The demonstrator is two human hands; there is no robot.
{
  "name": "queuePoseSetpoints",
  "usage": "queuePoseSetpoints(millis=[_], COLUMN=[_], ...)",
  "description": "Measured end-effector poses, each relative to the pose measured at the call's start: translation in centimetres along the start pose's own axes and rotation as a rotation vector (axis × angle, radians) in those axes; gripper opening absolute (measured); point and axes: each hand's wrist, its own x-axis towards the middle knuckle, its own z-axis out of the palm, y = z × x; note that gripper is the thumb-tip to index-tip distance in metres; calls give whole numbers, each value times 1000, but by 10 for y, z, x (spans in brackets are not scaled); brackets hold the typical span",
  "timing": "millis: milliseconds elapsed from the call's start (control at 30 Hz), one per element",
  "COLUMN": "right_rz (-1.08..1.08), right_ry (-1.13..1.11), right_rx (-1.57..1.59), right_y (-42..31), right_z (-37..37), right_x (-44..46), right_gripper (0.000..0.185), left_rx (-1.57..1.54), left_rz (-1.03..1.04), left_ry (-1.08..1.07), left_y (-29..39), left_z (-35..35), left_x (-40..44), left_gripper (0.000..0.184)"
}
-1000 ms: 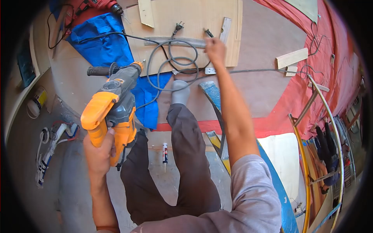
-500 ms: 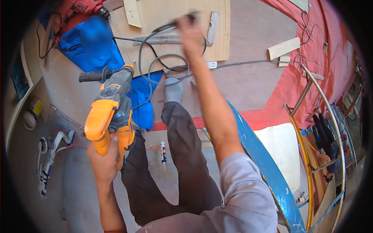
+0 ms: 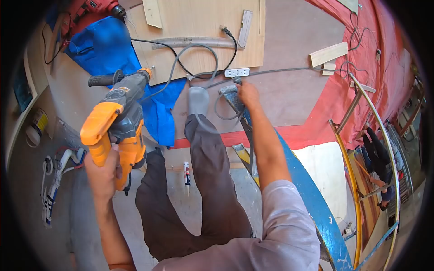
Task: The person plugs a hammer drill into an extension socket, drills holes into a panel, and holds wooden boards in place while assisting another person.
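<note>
My left hand (image 3: 103,169) is wrapped around the handle of an orange and black rotary hammer drill (image 3: 120,115), which points up and away from me. Its grey cord (image 3: 178,61) loops across the wooden board. My right hand (image 3: 247,94) is closed on a dark plug (image 3: 237,80) right by the near edge of a white power strip (image 3: 237,72); whether its pins are in a socket I cannot tell. Another black plug (image 3: 225,30), on a black cable, lies loose on the board (image 3: 199,18).
A blue sheet (image 3: 160,113) lies under the drill. At the upper left sits a red power tool (image 3: 97,13). A blue curved metal piece (image 3: 298,176) runs beside my right arm. A sealant tube (image 3: 186,173) lies between my legs. Farther right, a person (image 3: 377,153) is visible.
My right hand has come down from above the board to the power strip, leaving the black plug on the board. The drill in my left hand has shifted slightly left.
</note>
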Motion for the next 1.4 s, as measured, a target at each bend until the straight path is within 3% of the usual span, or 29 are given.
queuePoseSetpoints(millis=[167,367,667,867,967,1067,1167,1233,1400], right_rz=[172,200,-230,-324,-286,-290,-310,-327,-315], right_ry=[25,-30,268,238,116,131,20,127,104], right_rx=[43,-15,-592,-762,-812,-895,-776,-734,-616], right_y=[-17,-13,18,16,2,-11,-44,-31,12], right_z=[30,24,38,24,18,35,17,24,9], right_x=[20,21,42,51,50,61,49,59,59], right_gripper=[39,37,20,40,42,38,32,21,18], left_rx=[3,3,-20,-22,-19,-24,-59,-44,-69], left_rz=[6,-5,-56,-59,-45,-46,-68,-44,-67], left_ry=[-13,-22,-29,-21,-13,-21,-14,1,2], left_y=[1,5,13,11,8,6,12,10,7], left_z=[-2,-1,-2,-2,-2,1,4,7,8], left_x=[2,1,-1,1,0,-1,-4,-5,-5], left_gripper=[19,17,16,16,17,17,15,15,16])
